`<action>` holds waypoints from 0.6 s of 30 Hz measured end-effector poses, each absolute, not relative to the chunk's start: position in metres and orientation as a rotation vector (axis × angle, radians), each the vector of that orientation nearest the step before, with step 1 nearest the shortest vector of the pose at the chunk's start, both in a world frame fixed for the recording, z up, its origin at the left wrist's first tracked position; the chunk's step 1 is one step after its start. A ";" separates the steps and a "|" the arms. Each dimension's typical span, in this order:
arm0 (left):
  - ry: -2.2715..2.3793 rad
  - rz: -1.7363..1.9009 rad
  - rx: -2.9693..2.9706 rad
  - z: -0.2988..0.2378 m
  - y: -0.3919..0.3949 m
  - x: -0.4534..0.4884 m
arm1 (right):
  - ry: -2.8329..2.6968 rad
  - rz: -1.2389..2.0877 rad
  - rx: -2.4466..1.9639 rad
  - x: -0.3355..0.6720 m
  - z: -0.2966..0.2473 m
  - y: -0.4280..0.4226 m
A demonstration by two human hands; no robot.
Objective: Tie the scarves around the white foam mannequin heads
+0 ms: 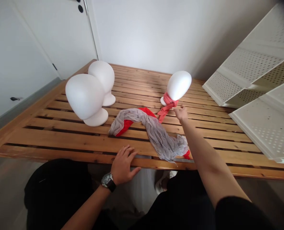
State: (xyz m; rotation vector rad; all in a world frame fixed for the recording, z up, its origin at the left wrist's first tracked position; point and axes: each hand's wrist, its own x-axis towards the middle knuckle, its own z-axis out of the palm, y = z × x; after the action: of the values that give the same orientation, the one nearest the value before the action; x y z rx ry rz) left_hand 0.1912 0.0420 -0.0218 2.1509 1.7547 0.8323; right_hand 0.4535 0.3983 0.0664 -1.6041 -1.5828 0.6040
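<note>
At the right, a white mannequin head stands on its round base with a coral-red scarf knotted about its neck. Close beside the knot is my right hand, its fingers curled together; what lies between them is too small to make out. My left hand, with a watch on the wrist, rests open on the front edge of the slatted wooden table. In front of the mannequin head, a crumpled grey scarf lies in a curve, partly over a bright red cloth.
Two more white mannequin heads stand at the left of the table, bare of cloth. White perforated shelves lean in at the right. Behind the table are a white wall and a door.
</note>
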 end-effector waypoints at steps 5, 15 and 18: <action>1.913 1.209 1.819 0.003 0.054 0.122 | -1.969 0.681 -1.327 0.435 0.076 0.226; 2.687 1.461 1.011 0.002 0.135 -0.036 | -2.490 0.892 -0.869 0.402 0.027 0.021; 2.693 1.407 0.891 -0.007 0.143 -0.047 | -2.512 0.911 -0.937 0.400 0.024 0.027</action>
State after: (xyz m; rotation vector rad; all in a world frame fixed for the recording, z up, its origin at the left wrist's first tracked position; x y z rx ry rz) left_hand -0.0468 0.1433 -0.0069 0.8909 2.6926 1.4068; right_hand 0.4004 0.0274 0.0239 -0.9375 -2.5119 0.9108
